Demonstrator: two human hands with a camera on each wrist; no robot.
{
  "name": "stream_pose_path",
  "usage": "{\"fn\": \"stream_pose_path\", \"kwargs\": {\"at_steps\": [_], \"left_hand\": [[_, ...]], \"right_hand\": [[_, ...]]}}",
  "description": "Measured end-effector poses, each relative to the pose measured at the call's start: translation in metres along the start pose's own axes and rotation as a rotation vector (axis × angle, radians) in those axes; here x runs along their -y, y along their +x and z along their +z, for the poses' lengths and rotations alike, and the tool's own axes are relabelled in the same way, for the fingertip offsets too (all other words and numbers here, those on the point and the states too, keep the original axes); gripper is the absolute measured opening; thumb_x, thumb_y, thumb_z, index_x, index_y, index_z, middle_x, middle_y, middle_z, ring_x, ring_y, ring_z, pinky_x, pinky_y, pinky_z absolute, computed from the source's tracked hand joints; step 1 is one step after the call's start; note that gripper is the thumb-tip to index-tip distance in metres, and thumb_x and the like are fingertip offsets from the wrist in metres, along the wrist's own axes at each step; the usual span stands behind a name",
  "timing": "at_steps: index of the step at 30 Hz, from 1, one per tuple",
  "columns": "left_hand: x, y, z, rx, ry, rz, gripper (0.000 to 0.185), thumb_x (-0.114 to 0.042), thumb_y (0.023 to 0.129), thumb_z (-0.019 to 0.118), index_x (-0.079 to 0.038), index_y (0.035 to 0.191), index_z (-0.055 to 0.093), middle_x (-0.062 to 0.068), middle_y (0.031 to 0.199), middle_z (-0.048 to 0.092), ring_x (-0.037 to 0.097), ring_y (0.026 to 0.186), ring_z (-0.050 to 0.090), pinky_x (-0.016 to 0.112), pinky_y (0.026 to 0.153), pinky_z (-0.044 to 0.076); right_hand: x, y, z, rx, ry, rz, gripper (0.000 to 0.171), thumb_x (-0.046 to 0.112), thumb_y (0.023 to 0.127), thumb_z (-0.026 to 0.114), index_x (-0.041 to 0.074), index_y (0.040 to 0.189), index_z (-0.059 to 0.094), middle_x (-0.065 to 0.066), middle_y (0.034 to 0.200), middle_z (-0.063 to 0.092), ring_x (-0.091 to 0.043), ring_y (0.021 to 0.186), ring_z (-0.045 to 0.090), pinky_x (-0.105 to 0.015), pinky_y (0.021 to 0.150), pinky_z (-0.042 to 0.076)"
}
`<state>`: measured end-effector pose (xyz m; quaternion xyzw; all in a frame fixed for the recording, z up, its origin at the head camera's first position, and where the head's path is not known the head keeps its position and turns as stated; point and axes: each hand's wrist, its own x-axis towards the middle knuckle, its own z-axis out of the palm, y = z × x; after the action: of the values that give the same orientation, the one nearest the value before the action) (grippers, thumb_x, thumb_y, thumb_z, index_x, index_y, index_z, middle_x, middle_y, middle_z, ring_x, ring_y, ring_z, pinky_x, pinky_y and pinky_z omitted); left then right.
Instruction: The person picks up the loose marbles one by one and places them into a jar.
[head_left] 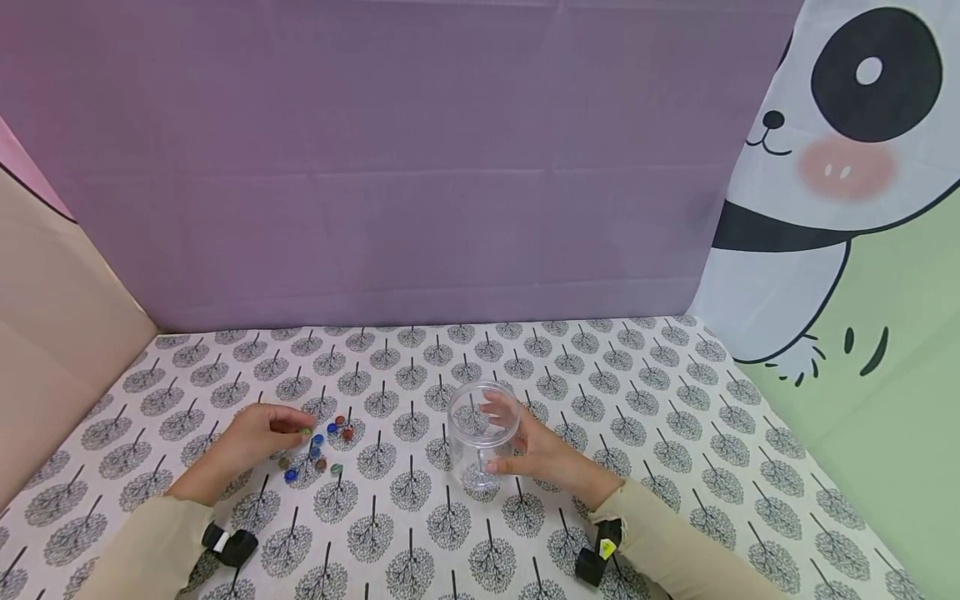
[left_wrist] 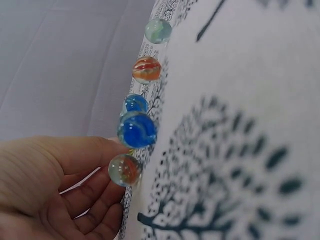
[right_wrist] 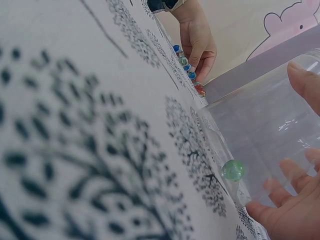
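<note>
My left hand (head_left: pixel 258 433) pinches a small yellow-green marble (head_left: pixel 306 431) between thumb and fingertips, low over the cloth. Just right of that hand lies a loose group of glass marbles, among them a dark blue one (head_left: pixel 290 476), a reddish one (head_left: pixel 347 433) and a pale green one (head_left: pixel 336 469). In the left wrist view, a blue marble (left_wrist: pixel 138 130) partly covers the fingertips' surroundings. A clear jar (head_left: pixel 462 437) stands upright, and my right hand (head_left: pixel 534 446) holds it round its right side. The right wrist view shows a green marble (right_wrist: pixel 233 170) at the jar's bottom.
A white cloth with a tree print (head_left: pixel 375 533) covers the table. Behind it hangs a purple-grey curtain (head_left: pixel 420 167). A panda-printed panel (head_left: pixel 795 292) borders the right side, and a beige panel (head_left: pixel 60 308) the left. Each wrist wears a small black camera.
</note>
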<state>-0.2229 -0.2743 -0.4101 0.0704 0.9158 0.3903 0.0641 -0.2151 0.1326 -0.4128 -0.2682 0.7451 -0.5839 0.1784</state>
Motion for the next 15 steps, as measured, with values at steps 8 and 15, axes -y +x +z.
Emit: {"fn": "stream_pose_path", "kwargs": {"at_steps": [8,15], "left_hand": [[0.0008,0.0005,0.0007,-0.002,-0.002,-0.003,0.025,-0.008,0.085,0.066,-0.001,0.109,0.067,0.014,0.105,0.065,0.018,0.088,0.057,0.031,0.069,0.049],[0.0014,0.0002,0.0011,0.002,-0.008,-0.007,0.025,-0.009,0.085,0.067,-0.001,0.109,0.067,0.013,0.104,0.065,0.018,0.088,0.057,0.031,0.069,0.050]], "right_hand": [[-0.0009,0.0005,0.0000,0.000,-0.030,-0.011,0.092,0.017,0.078,0.076,0.026,0.149,0.018,-0.008,0.151,0.029,-0.029,0.137,0.030,-0.043,0.111,0.026],[-0.0007,0.0007,0.0001,0.001,-0.022,-0.009,0.092,0.018,0.078,0.076,0.024,0.149,0.018,-0.008,0.150,0.029,-0.029,0.137,0.030,-0.044,0.111,0.026]]}}
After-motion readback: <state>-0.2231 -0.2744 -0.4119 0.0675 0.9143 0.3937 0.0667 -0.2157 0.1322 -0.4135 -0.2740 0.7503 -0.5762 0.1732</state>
